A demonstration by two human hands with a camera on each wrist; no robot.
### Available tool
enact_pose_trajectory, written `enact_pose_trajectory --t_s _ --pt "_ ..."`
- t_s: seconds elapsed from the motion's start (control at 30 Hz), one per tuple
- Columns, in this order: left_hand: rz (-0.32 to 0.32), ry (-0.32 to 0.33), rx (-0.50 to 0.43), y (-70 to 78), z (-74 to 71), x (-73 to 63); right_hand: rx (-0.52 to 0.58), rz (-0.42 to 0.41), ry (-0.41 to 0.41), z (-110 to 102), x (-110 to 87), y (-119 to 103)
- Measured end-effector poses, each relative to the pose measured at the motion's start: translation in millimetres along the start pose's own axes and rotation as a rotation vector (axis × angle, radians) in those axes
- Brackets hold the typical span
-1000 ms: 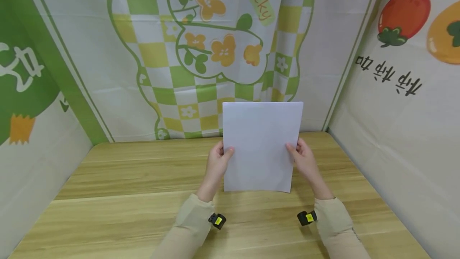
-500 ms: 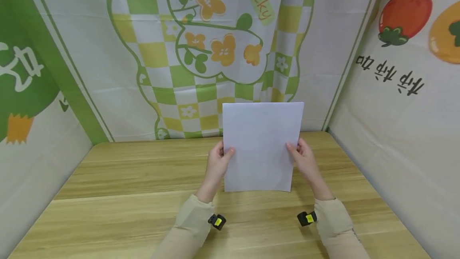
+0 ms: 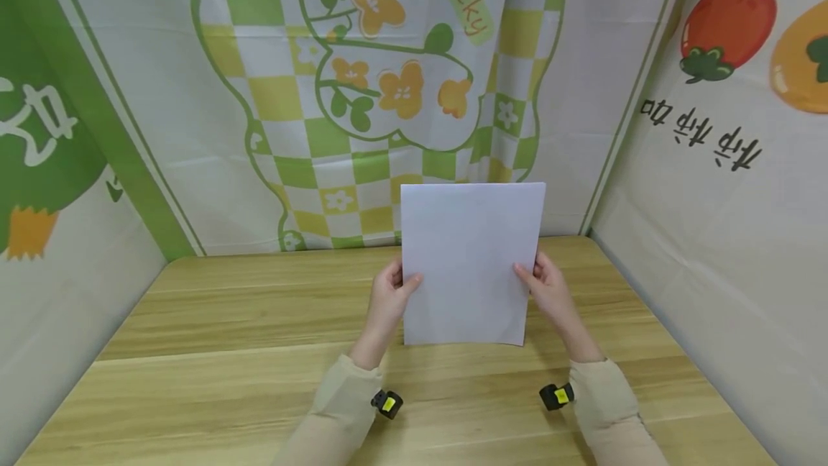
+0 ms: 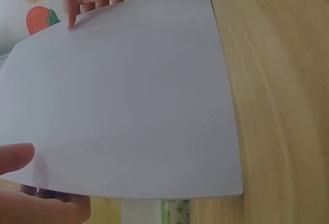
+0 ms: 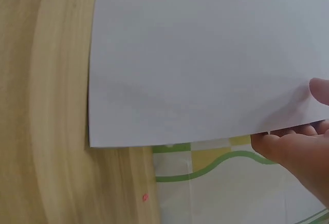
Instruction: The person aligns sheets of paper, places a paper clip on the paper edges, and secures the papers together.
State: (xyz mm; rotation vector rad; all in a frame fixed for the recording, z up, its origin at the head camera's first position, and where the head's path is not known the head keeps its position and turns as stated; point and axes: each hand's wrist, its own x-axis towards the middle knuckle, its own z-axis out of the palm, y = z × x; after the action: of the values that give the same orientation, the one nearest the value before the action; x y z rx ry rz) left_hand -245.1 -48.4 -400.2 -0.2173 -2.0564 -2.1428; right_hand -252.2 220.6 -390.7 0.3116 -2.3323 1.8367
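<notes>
Upright above the table, its lower edge right at the wood, stands a blank white rectangle of paper (image 3: 472, 236). My left hand (image 3: 387, 297) pinches its left side, thumb on the near face and fingers behind. On the opposite side my right hand (image 3: 551, 290) holds it the same way, a little below mid-height. The left wrist view shows the paper (image 4: 128, 95) bowing slightly between both hands. In the right wrist view the right hand (image 5: 300, 149) has its fingers curled under the paper's edge, partly hidden behind it.
A wood-grain table (image 3: 246, 394) spreads under the arms. Behind it hangs a green and yellow checked curtain (image 3: 362, 164); printed cloth walls (image 3: 724, 236) close in both sides. A black wrist camera (image 3: 388, 404) sits at each cuff.
Both hands have slid slightly down the sides of the paper, the left a bit more. The paper itself has stayed almost in place.
</notes>
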Motion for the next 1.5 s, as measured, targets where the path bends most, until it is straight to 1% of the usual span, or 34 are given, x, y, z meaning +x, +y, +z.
enact_pose_trajectory --t_s 0.13,0.37,0.47,0.53,0.63,0.77,0.8,0.93,1.0,1.03,1.27,1.33,1.5 --pt "-0.03 -0.004 0.039 -4.7 -1.5 -2.8 -0.049 0.029 -0.028 -2.4 -2.1 5.3" --pt "-0.067 -0.023 0.079 -11.9 0.5 -6.9 -0.096 0.029 -0.1 -6.2 -2.5 17.6" --pt "-0.087 -0.008 0.102 -14.3 2.6 -7.4 -0.122 0.027 -0.128 -5.7 -0.6 21.0" --pt "-0.104 0.015 0.113 -14.8 3.8 -7.6 -0.118 0.028 -0.134 -3.8 1.5 21.8" --pt "-0.114 0.048 0.123 -14.6 4.6 -6.7 -0.124 0.026 -0.128 0.0 4.1 21.2" --pt "-0.097 0.075 0.104 -11.7 4.2 -6.1 -0.115 0.038 -0.109 4.1 6.6 17.1" --pt "-0.094 0.075 0.092 -7.0 4.0 -7.9 -0.111 0.036 -0.105 4.9 7.2 15.9" --pt "-0.087 0.07 0.074 -5.2 3.0 -8.5 -0.096 0.025 -0.097 6.0 8.1 14.1" --pt "-0.085 0.07 0.079 -7.0 2.5 -7.9 -0.101 0.016 -0.098 5.4 8.0 14.7" --pt "-0.085 0.074 0.082 -11.3 2.3 -5.9 -0.103 0.012 -0.099 5.0 7.5 14.7" --pt "-0.074 0.083 0.089 -13.2 2.5 -5.9 -0.108 -0.014 -0.092 3.3 5.4 13.5" --pt "-0.083 0.081 0.087 -13.2 3.2 -6.4 -0.097 -0.005 -0.088 3.6 4.9 13.1" --pt "-0.08 0.078 0.086 -11.6 5.0 -6.9 -0.093 0.017 -0.073 3.9 4.3 11.0"
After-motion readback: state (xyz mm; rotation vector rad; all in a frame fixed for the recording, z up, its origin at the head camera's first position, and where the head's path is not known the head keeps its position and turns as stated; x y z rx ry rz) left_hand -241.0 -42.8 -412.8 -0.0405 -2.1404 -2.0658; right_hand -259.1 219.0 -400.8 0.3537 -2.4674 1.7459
